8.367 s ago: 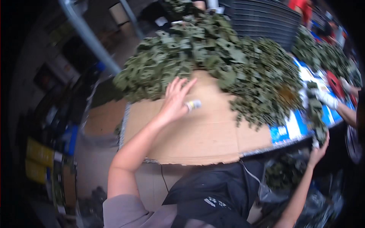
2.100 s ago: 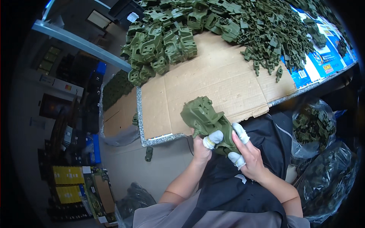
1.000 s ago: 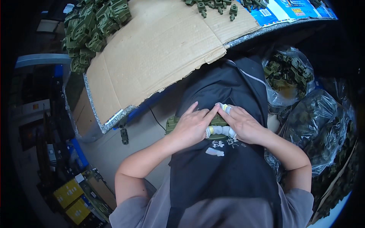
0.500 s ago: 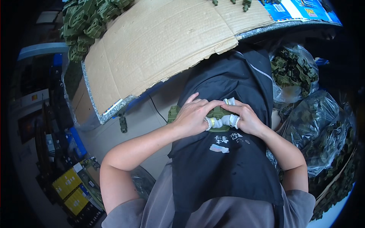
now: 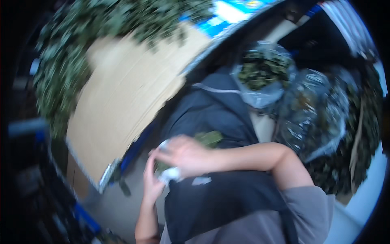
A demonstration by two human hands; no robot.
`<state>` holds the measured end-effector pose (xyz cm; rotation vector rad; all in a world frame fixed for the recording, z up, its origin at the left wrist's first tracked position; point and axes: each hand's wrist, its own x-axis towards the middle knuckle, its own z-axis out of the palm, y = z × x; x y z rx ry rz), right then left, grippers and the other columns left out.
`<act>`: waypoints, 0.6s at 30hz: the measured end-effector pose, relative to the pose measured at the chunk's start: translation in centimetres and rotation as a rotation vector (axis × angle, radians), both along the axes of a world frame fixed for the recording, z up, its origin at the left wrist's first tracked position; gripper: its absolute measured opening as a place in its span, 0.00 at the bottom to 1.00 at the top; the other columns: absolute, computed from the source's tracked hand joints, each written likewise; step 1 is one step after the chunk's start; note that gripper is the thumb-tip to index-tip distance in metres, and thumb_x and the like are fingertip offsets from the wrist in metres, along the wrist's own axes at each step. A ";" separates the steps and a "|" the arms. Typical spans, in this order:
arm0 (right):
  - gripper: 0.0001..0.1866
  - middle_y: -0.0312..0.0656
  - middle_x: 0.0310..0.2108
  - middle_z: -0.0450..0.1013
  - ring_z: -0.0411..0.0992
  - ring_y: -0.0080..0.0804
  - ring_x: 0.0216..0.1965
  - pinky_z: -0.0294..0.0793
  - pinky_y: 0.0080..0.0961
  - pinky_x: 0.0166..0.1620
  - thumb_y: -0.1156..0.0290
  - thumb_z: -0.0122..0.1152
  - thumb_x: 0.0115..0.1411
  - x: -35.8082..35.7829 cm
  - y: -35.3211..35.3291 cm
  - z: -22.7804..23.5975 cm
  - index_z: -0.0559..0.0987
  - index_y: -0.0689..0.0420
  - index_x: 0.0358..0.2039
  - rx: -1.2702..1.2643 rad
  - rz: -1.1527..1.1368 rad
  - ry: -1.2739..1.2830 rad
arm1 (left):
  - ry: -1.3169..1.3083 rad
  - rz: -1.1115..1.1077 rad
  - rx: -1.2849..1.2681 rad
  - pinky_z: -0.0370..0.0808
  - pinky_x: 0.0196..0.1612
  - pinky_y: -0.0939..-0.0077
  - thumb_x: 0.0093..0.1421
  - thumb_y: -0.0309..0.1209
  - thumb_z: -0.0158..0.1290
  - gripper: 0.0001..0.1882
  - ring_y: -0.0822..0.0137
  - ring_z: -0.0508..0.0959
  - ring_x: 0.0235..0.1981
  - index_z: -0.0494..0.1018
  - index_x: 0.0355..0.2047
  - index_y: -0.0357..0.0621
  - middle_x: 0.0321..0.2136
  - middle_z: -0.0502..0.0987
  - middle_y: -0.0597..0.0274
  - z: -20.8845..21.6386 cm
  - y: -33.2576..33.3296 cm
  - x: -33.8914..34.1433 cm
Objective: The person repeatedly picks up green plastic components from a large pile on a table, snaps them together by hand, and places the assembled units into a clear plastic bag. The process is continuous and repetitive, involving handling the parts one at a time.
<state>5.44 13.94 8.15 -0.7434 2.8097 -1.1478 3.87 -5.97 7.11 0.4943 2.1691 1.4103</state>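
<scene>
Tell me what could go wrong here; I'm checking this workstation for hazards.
Both hands, the left hand and right hand, hold a green part over the lap, off the cardboard; it might drop to the floor. The green pile sits near the edge and could spill.

The picture is motion-blurred. The right hand [image 5: 185, 155] lies palm down in front of the torso, fingers spread and pointing toward nine o'clock; its forearm runs off toward three o'clock to a bent elbow. The left hand [image 5: 151, 184] rises from six o'clock, fingers pointing to twelve, meeting the right hand's fingertips. Both hands seem curled closed, with white coverings on some fingertips [image 5: 170, 174].
</scene>
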 end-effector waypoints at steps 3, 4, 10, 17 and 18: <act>0.34 0.52 0.32 0.70 0.72 0.47 0.36 0.70 0.38 0.41 0.67 0.63 0.40 0.2 -1.1 -1.7 0.67 0.61 0.51 -0.072 -0.037 0.025 | -0.077 0.033 0.026 0.60 0.59 0.67 0.47 0.23 0.59 0.36 0.60 0.65 0.57 0.58 0.57 0.35 0.55 0.64 0.51 -0.3 -0.4 0.1; 0.33 0.53 0.32 0.71 0.72 0.48 0.35 0.72 0.37 0.40 0.71 0.64 0.39 0.3 -0.3 -1.3 0.68 0.64 0.49 -0.107 0.000 0.023 | -0.117 0.079 0.067 0.60 0.59 0.68 0.47 0.23 0.59 0.35 0.60 0.65 0.56 0.59 0.56 0.35 0.53 0.65 0.51 -0.2 0.1 0.7; 0.34 0.54 0.41 0.71 0.70 0.51 0.46 0.70 0.40 0.46 0.73 0.58 0.41 -2.1 4.1 -3.0 0.67 0.61 0.54 -0.353 0.236 -0.166 | 0.014 -0.011 0.039 0.64 0.54 0.71 0.46 0.20 0.56 0.32 0.63 0.71 0.49 0.61 0.54 0.32 0.48 0.69 0.52 0.7 2.6 0.5; 0.36 0.52 0.35 0.69 0.69 0.50 0.39 0.70 0.38 0.40 0.80 0.56 0.42 -0.7 5.4 -1.5 0.64 0.59 0.57 -0.380 0.160 -0.032 | 0.163 -0.023 0.014 0.62 0.57 0.64 0.45 0.29 0.57 0.38 0.56 0.65 0.55 0.58 0.57 0.34 0.53 0.63 0.48 0.1 2.4 0.2; 0.37 0.52 0.38 0.69 0.69 0.50 0.41 0.71 0.35 0.42 0.77 0.59 0.46 -0.8 6.1 -0.3 0.61 0.56 0.60 -0.405 0.122 0.005 | 0.166 0.003 0.084 0.61 0.57 0.63 0.46 0.33 0.58 0.41 0.56 0.61 0.58 0.53 0.59 0.36 0.57 0.58 0.48 1.8 3.8 -0.3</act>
